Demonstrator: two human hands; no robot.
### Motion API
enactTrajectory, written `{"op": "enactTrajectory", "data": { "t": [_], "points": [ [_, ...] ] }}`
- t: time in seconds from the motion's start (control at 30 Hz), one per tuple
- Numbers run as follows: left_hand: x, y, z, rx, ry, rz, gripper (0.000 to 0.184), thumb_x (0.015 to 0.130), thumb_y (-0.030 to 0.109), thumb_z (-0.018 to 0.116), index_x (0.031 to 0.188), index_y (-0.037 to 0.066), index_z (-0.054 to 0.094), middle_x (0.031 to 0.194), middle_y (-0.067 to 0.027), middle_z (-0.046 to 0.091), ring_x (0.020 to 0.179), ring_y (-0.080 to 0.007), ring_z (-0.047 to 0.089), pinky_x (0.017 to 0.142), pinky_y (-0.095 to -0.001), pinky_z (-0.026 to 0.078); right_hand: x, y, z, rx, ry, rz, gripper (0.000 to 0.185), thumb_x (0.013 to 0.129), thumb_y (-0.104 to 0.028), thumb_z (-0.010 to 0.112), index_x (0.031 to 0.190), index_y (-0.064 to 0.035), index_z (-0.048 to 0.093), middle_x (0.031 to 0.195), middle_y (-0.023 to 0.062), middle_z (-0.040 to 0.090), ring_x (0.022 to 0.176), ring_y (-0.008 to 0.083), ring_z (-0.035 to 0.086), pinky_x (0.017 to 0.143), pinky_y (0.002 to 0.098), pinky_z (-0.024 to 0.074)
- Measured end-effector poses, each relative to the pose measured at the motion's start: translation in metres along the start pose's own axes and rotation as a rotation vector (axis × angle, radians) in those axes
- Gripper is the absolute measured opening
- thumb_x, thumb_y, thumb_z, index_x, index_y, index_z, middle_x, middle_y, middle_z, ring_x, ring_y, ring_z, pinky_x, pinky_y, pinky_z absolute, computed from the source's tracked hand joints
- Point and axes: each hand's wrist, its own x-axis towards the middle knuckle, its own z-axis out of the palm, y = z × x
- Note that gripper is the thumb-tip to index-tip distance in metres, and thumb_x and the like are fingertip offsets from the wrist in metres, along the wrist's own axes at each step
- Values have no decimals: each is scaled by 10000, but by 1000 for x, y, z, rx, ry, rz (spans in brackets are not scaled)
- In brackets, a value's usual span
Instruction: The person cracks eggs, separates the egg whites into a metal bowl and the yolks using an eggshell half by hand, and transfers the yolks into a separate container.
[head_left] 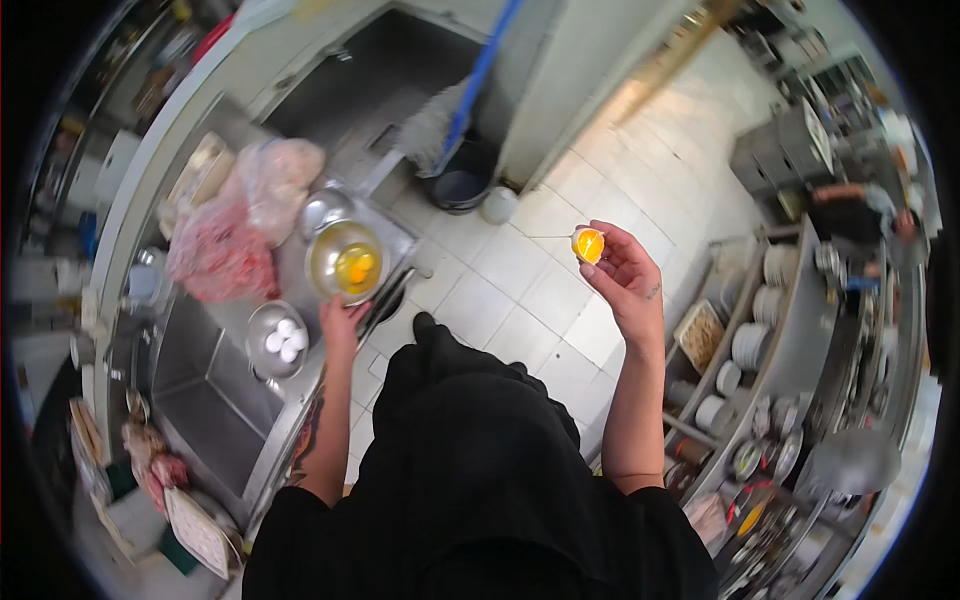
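My right hand (625, 272) is raised over the floor, its fingers pinching an eggshell half (576, 243). A bright orange-yellow yolk (591, 247) shows in the shell's open side. On the steel counter, my left hand (343, 318) grips the near rim of a metal bowl (322, 262). Several egg yolks (357, 268) lie in clear egg white inside that bowl. Close to my left wrist, a second metal bowl (262, 362) holds several white eggs (287, 341). Behind the yolk bowl stands a smaller shiny metal bowl (325, 210).
Plastic bags of pink meat (222, 252) lie left of the bowls, beside a sink (215, 400). A mop (440, 120) stands in a dark bucket (465, 180) ahead. Shelves with stacked white dishes (752, 345) line the right; another person (850, 215) is farther back.
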Motion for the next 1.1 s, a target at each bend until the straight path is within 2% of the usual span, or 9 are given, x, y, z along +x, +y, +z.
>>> {"op": "enactTrajectory", "data": {
  "t": [0.17,0.27,0.33,0.4,0.43,0.57,0.73,0.97,1.1],
  "points": [
    [-3,18,54,72,-129,127,605,1066,435,481,1494,24,365,1438,-210,510,1168,-411,658,963,-502,583,-74,41,-131,61,240,-51,509,880,56,736,1365,-9,596,1207,70,685,1078,136,653,969,308,548],
    [-69,-20,56,112,163,121,660,1070,471,469,1531,21,325,1486,-232,446,1245,-400,604,1019,-512,542,-155,9,-208,-52,366,46,483,888,29,733,1353,-11,607,1122,40,673,1000,112,648,938,283,551],
    [-85,-30,61,317,319,294,557,1072,445,489,1449,37,442,1325,-165,540,1069,-329,653,892,-425,570,-196,21,-251,-24,458,54,486,890,20,733,1357,-17,605,1069,26,664,957,101,644,923,281,551],
    [-67,-68,38,366,199,428,341,1062,348,558,1252,66,547,992,-54,603,695,-160,560,548,-296,449,-240,23,-294,-18,586,57,489,891,18,734,1360,-16,601,1070,24,663,953,101,643,921,280,551],
    [-94,-80,62,467,192,454,306,1063,335,563,1219,72,560,935,-45,587,632,-139,503,500,-273,387,-260,19,-314,-9,639,58,492,892,16,734,1363,-16,598,1070,22,663,949,100,643,920,279,550],
    [-141,-134,142,840,9,390,510,1059,353,573,1465,56,490,1014,-72,623,679,-137,524,518,-262,405,-343,25,-376,28,919,22,505,887,29,745,1365,-17,589,1146,34,681,1017,109,659,938,274,544],
    [-104,-210,260,1144,-516,294,596,1049,431,569,1478,35,447,1247,-109,620,748,-173,589,508,-294,465,-444,13,-438,33,1251,-27,502,873,28,751,1351,-14,601,1132,31,697,1017,97,652,926,254,522],
    [-118,-270,471,1224,-861,225,574,1063,415,555,1478,34,442,1147,-59,596,775,-107,581,555,-248,475,-616,19,-522,-2,1608,-37,480,871,41,744,1331,10,608,1202,86,712,1065,143,680,963,287,546],
    [-174,-295,511,1235,-929,251,570,1074,424,533,1488,42,447,1101,-57,623,790,-87,577,574,-237,481,-736,29,-580,-77,1729,100,492,870,21,742,1340,14,598,1207,102,711,1058,167,687,923,296,564]
  ]
}}
